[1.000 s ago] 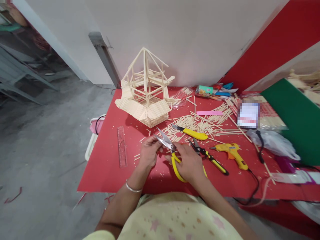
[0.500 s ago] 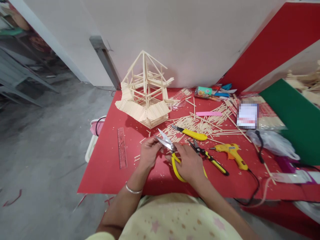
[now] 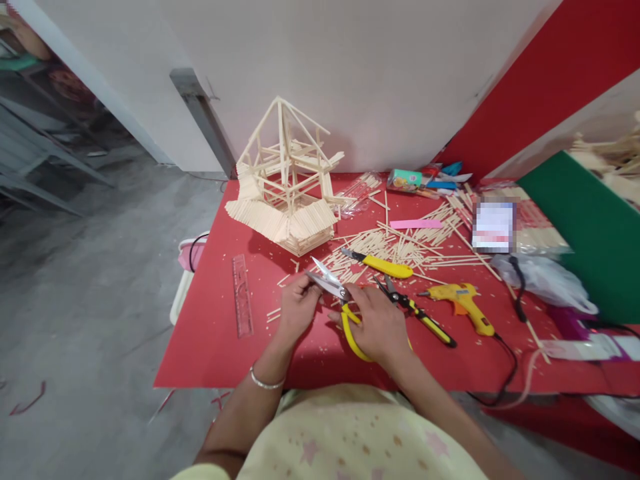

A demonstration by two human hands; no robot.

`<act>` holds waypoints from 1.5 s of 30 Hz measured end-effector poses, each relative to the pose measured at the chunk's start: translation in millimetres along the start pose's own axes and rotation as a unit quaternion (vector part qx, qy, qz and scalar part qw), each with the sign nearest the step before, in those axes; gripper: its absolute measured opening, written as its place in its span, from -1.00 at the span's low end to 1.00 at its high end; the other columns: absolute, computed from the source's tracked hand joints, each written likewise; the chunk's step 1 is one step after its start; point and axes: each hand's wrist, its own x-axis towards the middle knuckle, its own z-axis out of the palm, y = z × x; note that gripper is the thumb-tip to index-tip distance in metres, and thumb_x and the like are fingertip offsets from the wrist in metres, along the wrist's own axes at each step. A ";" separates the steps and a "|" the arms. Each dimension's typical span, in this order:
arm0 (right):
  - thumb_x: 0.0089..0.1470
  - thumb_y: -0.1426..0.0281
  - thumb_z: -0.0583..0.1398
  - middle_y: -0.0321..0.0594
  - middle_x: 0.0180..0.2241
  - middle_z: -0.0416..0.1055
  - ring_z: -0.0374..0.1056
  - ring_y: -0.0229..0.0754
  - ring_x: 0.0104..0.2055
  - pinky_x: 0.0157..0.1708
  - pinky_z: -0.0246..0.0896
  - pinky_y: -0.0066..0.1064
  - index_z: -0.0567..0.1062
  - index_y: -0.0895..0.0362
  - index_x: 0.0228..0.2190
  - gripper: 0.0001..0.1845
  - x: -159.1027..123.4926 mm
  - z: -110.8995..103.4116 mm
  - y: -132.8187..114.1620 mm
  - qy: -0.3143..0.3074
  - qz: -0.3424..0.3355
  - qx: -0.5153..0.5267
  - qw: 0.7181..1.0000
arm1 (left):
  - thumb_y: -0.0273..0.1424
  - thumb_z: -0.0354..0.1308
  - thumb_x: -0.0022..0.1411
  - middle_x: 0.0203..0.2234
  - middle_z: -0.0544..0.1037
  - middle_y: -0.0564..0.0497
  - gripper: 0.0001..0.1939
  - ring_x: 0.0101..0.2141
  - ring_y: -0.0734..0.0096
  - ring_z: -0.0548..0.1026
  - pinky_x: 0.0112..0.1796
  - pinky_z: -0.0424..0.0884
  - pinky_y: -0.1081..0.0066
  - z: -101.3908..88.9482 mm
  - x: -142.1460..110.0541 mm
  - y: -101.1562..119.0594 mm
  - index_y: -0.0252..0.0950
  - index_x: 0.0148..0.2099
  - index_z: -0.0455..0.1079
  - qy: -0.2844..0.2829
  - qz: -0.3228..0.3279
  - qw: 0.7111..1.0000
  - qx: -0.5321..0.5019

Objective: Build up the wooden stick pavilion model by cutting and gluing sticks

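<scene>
At the red table's near side, the right hand holds scissors, blades parted, against the left hand's narrow pinch, whose contents I cannot tell.

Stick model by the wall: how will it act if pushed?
The stick model is probably light for its size, its upper part being open framework. The thin upper poles look fragile. Its broad, layered lower part suggests sliding rather than tipping.

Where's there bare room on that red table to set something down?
Left of the clear ruler, and between it and the table's front edge. It's crowded beyond and right of the right hand: loose wooden sticks, utility knife, glue gun.
</scene>
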 end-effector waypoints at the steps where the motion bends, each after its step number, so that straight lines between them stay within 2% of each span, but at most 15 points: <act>1: 0.21 0.04 0.14 -0.09 -0.17 0.45 0.35 0.02 -0.09 -0.19 0.14 -0.28 0.38 0.07 0.12 -0.45 0.3 -0.6 0.1 -0.004 0.000 0.001 1.000 | -0.40 0.26 0.14 -0.61 0.49 0.07 -0.91 -0.56 0.46 0.40 -0.48 0.31 0.50 -0.7 0.2 -1.0 -0.31 -0.33 0.54 0.000 0.004 1.000 0.008; 5: 0.21 0.03 0.13 -0.09 -0.17 0.44 0.34 0.04 -0.08 -0.17 0.14 -0.27 0.38 0.08 0.12 -0.43 0.7 -3.1 -0.2 -0.021 0.002 0.005 1.000 | -0.43 0.23 0.15 -0.55 0.54 0.06 -0.89 -0.54 0.44 0.44 -0.45 0.36 0.47 -4.0 1.5 -6.6 -0.31 -0.26 0.55 -0.007 0.017 0.999 0.038; 14: 0.26 0.13 0.11 -0.08 -0.18 0.46 0.38 -0.03 -0.20 -0.27 0.10 -0.31 0.36 0.10 0.12 -0.51 -3.9 5.6 -1.8 -0.051 0.023 0.055 0.997 | -0.43 0.19 0.18 -0.54 0.53 0.03 -0.92 -0.53 0.42 0.46 -0.45 0.40 0.45 -4.8 2.5 -9.1 -0.33 -0.29 0.50 -0.053 0.014 0.997 0.047; 18: 0.20 0.32 0.13 -0.05 -0.15 0.45 0.38 -0.03 -0.18 -0.24 0.12 -0.31 0.36 0.13 0.12 -0.54 -8.7 10.7 -0.1 -0.062 0.039 0.070 0.995 | -0.42 0.14 0.21 -0.56 0.49 0.05 -0.89 -0.55 0.43 0.44 -0.49 0.36 0.46 -4.3 -0.1 -6.2 -0.33 -0.30 0.48 -0.080 0.015 0.994 0.069; 22: 0.11 0.46 0.11 -0.02 -0.10 0.46 0.39 -0.02 -0.13 -0.17 0.18 -0.30 0.35 0.14 0.14 -0.47 -16.4 12.8 1.0 -0.059 0.052 0.111 0.991 | -0.46 0.10 0.23 -0.58 0.44 0.06 -0.83 -0.53 0.46 0.38 -0.46 0.28 0.49 -3.6 -3.4 0.5 -0.33 -0.40 0.45 -0.096 0.078 0.981 0.148; 29: 0.09 0.47 0.10 -0.05 -0.15 0.50 0.42 -0.05 -0.16 -0.18 0.21 -0.32 0.37 0.14 0.11 -0.48 -28.1 11.0 4.2 -0.022 0.057 0.156 0.986 | -0.43 0.09 0.29 -0.54 0.48 0.03 -0.80 -0.48 0.43 0.39 -0.41 0.27 0.46 6.2 -13.5 11.6 -0.30 -0.36 0.49 -0.112 0.096 0.976 0.157; 35: 0.20 0.38 0.06 -0.20 -0.36 0.53 0.44 -0.14 -0.34 -0.34 0.17 -0.41 0.44 0.08 -0.04 -0.69 -40.4 12.6 2.5 -0.068 0.088 0.229 0.967 | -0.31 0.08 0.35 -0.49 0.48 0.04 -0.77 -0.46 0.43 0.40 -0.38 0.30 0.45 12.0 -31.2 16.3 -0.30 -0.28 0.49 -0.113 0.068 0.981 0.145; 37: 0.23 0.32 0.09 -0.19 -0.27 0.55 0.45 -0.14 -0.29 -0.31 0.18 -0.42 0.42 0.06 -0.02 -0.69 -42.1 11.6 0.6 -0.062 0.089 0.231 0.967 | -0.30 0.08 0.35 -0.52 0.45 0.05 -0.76 -0.48 0.45 0.38 -0.40 0.28 0.46 11.4 -35.1 17.0 -0.30 -0.30 0.47 -0.106 0.063 0.982 0.141; 41: 0.21 0.27 0.14 -0.10 -0.06 0.50 0.42 -0.06 -0.04 -0.13 0.20 -0.36 0.39 0.05 0.05 -0.63 -43.1 5.2 -2.6 -0.036 0.069 0.179 0.981 | -0.35 0.09 0.32 -0.53 0.45 0.06 -0.77 -0.48 0.44 0.36 -0.41 0.26 0.46 9.5 -38.7 16.6 -0.30 -0.35 0.46 -0.079 0.082 0.979 0.167; 45: 0.22 0.28 0.14 -0.08 -0.06 0.49 0.40 -0.04 -0.01 -0.07 0.19 -0.34 0.39 0.06 0.07 -0.61 -45.5 -1.4 -4.3 -0.031 0.062 0.158 0.985 | -0.38 0.09 0.30 -0.53 0.44 0.05 -0.80 -0.47 0.43 0.35 -0.38 0.25 0.44 9.1 -41.0 15.7 -0.30 -0.38 0.43 -0.065 0.102 0.970 0.212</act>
